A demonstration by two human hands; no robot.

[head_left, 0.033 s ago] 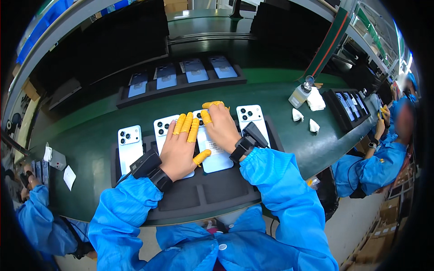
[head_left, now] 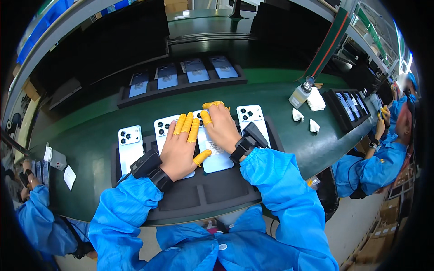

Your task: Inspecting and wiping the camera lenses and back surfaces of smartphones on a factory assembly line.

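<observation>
A black foam tray (head_left: 181, 197) in front of me holds a row of pale blue phones, backs up. My left hand (head_left: 177, 153), in yellow finger cots, lies open with its fingers stretched over the second phone (head_left: 160, 141). Its thumb reaches the edge of the third phone (head_left: 219, 163), which has a white label on its back. My right hand (head_left: 220, 128) is closed at that phone's camera end, fingers curled over its top edge; the fingertips are partly hidden. The leftmost phone (head_left: 130, 152) and the rightmost phone (head_left: 253, 115) are untouched.
Behind is another foam tray (head_left: 181, 88) with several phones. To the right are a pump bottle (head_left: 299, 95), white wipes (head_left: 316, 100) and a third phone tray (head_left: 337, 110). Co-workers in blue sit at both sides. A small box (head_left: 58, 160) and paper slip (head_left: 69, 177) are left.
</observation>
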